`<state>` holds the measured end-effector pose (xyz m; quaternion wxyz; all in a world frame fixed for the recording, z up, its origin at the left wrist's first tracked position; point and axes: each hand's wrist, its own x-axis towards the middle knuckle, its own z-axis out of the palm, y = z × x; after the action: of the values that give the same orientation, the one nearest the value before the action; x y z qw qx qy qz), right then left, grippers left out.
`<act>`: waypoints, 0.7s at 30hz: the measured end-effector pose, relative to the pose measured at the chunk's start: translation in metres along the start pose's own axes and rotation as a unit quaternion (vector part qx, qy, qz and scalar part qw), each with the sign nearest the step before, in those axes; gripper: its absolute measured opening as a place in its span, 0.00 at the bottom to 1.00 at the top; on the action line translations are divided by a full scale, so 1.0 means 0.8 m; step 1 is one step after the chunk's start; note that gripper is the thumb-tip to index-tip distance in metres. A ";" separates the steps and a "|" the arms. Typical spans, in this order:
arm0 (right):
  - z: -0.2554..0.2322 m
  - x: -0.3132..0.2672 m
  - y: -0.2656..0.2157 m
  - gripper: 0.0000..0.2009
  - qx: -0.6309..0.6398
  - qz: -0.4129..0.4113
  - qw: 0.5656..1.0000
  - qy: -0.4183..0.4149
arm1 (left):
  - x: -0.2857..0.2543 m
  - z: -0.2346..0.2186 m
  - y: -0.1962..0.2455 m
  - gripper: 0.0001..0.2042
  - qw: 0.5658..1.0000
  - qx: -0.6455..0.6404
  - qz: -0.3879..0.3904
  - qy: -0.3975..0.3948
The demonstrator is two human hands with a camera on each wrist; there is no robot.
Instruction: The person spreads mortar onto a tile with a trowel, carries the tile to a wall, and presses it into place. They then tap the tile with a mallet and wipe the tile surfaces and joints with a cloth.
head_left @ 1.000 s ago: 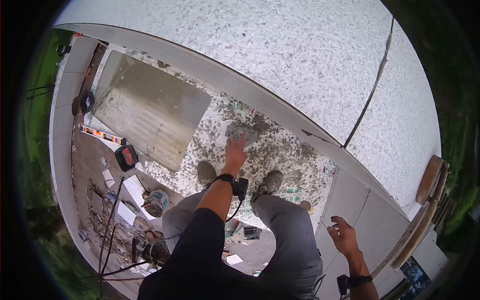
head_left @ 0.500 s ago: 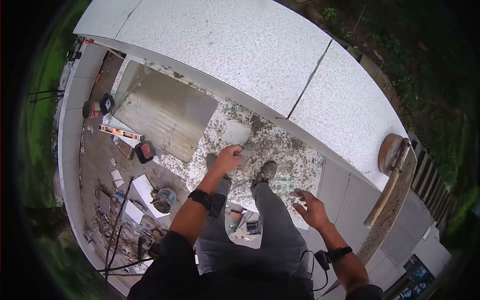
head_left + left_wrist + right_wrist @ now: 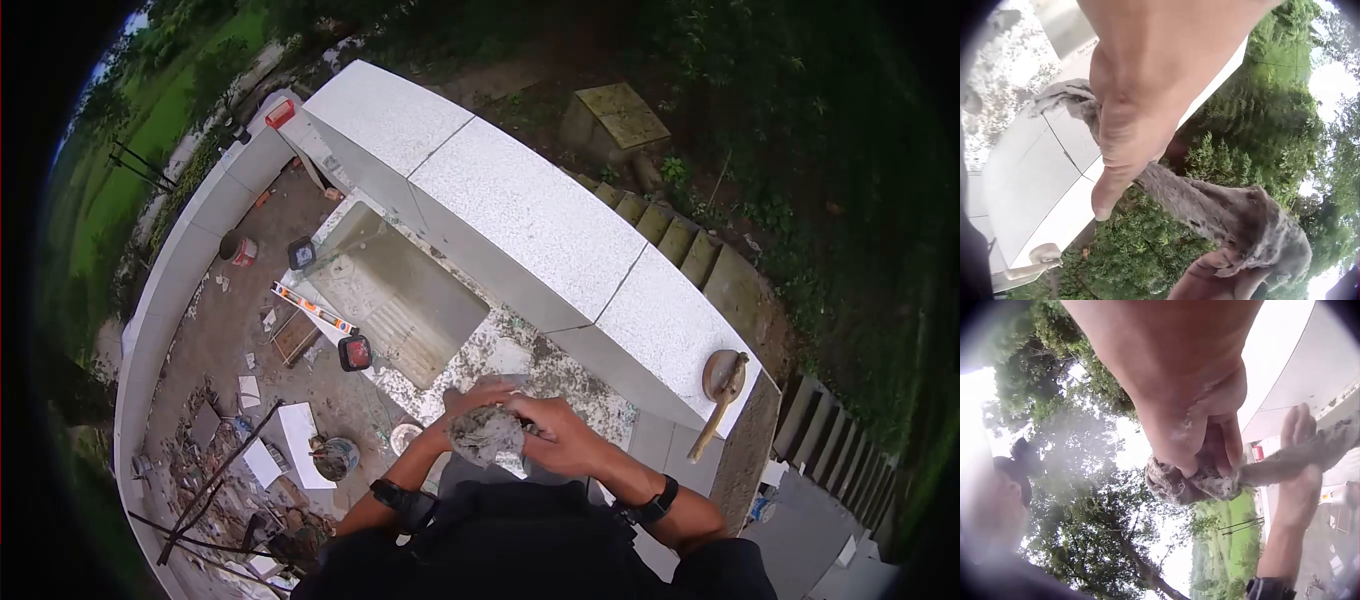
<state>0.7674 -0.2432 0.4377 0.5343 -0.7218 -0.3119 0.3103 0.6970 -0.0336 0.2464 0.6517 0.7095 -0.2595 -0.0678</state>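
Note:
A grey, dirt-smeared rag (image 3: 487, 435) is held between both hands in front of my body. My left hand (image 3: 468, 402) grips its middle, and in the left wrist view the rag (image 3: 1204, 203) runs through that fist as a twisted length, with a loose end out past the fist. At the other end, my right hand (image 3: 562, 437) grips a bunched part. The right wrist view shows the twisted rag (image 3: 1291, 464) stretching from the right hand (image 3: 1194, 419) across the left hand (image 3: 1297, 494).
A wall with a speckled white top (image 3: 520, 215) curves ahead, a long-handled wooden tool (image 3: 712, 405) lying on it. Below are a basin with a ribbed slope (image 3: 400, 335), a spirit level (image 3: 315, 308), a black tub (image 3: 355, 353), a bucket (image 3: 337, 460), and white tiles (image 3: 262, 460) among rubble.
My left hand has lifted the rag off the speckled white surface, leaving a pale patch there. The right hand has come in from the side and taken hold. The head view has tilted upward.

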 end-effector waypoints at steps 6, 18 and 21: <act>-0.032 0.000 -0.004 0.19 -0.043 0.121 0.986 0.107 | -0.030 -0.087 0.078 0.26 0.951 -0.042 -0.239 0.191; 0.118 0.198 -0.025 0.32 0.093 0.019 0.992 0.081 | -0.026 -0.189 0.256 0.37 0.893 0.337 -0.009 0.299; 0.120 0.214 -0.059 0.30 0.246 0.131 0.959 0.043 | -0.058 -0.202 0.195 0.34 0.906 0.241 -0.097 0.334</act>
<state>0.7918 -0.0429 0.4410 0.6631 -0.6150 -0.1047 0.4136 0.6837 0.1288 0.4075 0.4999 0.8476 0.0344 0.1746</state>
